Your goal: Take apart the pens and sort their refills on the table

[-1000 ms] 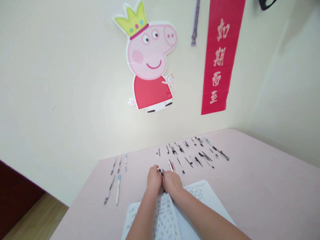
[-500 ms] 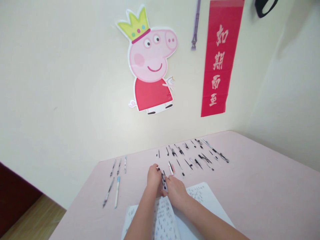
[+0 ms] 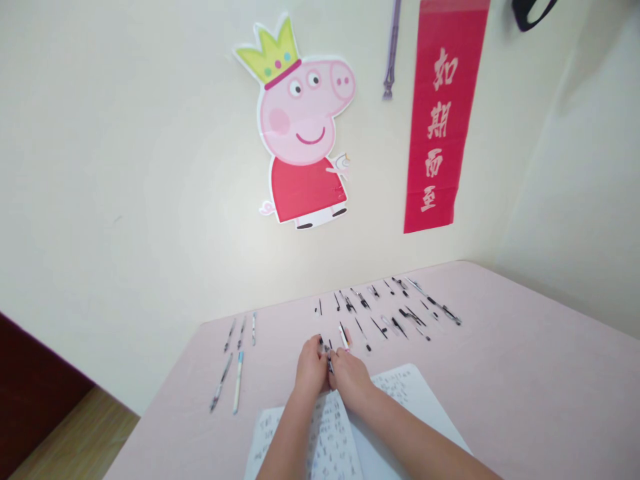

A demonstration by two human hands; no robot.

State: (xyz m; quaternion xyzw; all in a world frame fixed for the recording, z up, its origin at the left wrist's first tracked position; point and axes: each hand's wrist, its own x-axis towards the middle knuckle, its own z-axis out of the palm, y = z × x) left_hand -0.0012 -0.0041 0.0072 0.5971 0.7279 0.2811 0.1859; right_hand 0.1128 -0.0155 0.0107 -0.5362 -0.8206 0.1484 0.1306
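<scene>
- You are holding both hands close together over the desk [image 3: 530, 380], just beyond the notebook [image 3: 400, 383] and well in from the left edge.
- Your left hand [image 3: 313, 365] is resting with its fingers curled, nearly closed; a small black piece [image 3: 321, 339] is showing at the fingertips, though you cannot tell whether it is gripped.
- Your right hand [image 3: 350, 375] is curling just beside it, its fingers meeting a slim dark-and-clear pen part [image 3: 330, 364] between the hands; its exact hold is hidden.
- You should probably be pinching lightly and working low, so narrow pieces are not rolling away.
- You would do well to be steering your knuckles clear of the white-and-pink pen piece [image 3: 344, 337], lying just past them.
- More loose pen parts [image 3: 395, 327] are lying toward the far right corner; pens [image 3: 221, 383] are lying along the left edge.
</scene>
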